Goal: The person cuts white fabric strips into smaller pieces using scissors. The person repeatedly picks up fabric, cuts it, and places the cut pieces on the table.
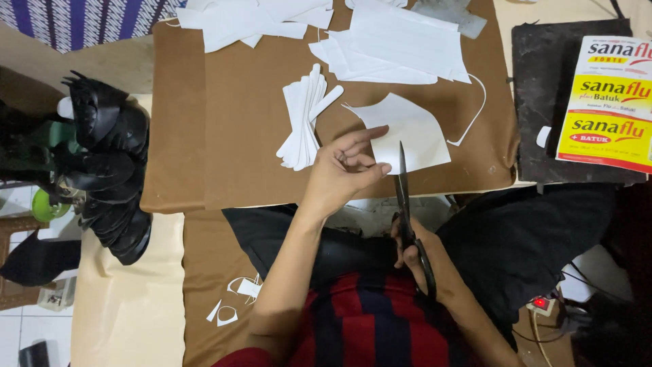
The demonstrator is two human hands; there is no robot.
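Left hand (346,170) sits fingers spread on the white paper piece (407,132) mid-desk (224,136). Right hand (418,255) at 5 o'clock grips black scissors (405,204), blades pointing up at the paper's lower edge. Cut strips (305,115) lie at 10 o'clock.

Even overhead light on sharp brown board (224,122); dim, murky lower-right corner
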